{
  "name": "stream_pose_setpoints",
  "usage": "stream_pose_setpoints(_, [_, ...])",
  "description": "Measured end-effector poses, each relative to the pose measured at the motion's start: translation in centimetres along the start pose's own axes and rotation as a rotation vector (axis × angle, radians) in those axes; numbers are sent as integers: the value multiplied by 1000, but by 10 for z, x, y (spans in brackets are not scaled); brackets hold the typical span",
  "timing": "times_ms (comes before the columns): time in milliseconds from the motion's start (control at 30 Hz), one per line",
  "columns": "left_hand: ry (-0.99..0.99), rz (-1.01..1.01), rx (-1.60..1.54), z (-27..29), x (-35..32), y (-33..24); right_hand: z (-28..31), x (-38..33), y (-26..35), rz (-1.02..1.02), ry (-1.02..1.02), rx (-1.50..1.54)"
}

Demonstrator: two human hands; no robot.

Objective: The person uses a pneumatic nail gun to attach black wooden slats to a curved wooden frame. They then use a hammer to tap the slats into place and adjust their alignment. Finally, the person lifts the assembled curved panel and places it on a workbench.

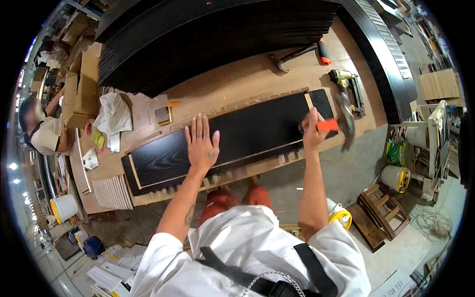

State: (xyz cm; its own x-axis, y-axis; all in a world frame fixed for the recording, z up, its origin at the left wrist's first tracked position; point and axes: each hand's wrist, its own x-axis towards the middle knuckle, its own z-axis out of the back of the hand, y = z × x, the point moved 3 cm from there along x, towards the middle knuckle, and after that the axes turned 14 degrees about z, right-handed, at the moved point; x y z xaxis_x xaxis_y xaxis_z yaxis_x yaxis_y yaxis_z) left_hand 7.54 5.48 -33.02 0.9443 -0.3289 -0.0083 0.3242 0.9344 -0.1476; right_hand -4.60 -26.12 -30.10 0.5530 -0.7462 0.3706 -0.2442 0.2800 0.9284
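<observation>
Across the worktable lies a long black wood-grain panel (257, 126) with thin pale strips along its edges. My left hand (202, 148) is spread flat on the panel, left of its middle, with nothing in it. Near the panel's right end my right hand (311, 129) is closed around the handle of a hammer, whose orange part juts out to the right. The curved metal hammer head (345, 119) is blurred by motion. A pale cross strip (309, 101) shows just beyond my right hand. What the fingertips of that hand touch is hidden.
A tall stack of black boards (213, 49) stands at the back. A second hammer (283, 63) and a nail gun (349, 86) lie at back right. White cloth (115, 116) and a bundle of slats (113, 192) sit at left. A person (44, 128) works at far left.
</observation>
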Motion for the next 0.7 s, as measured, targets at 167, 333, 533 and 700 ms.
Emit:
stream_pose_setpoints(167, [-92,-48,-77,5,1,5,-55,45,32,494,560,-518])
stream_pose_setpoints(333, [-3,-323,-142,9,-27,14,-150,40,54,534,708,-1046])
stream_pose_setpoints(533, [192,-579,-98,32,-70,45,-114,-109,75,446,561,-686])
stream_pose_setpoints(700, [214,-648,76,37,-70,33,-101,-267,98,400,781,-663])
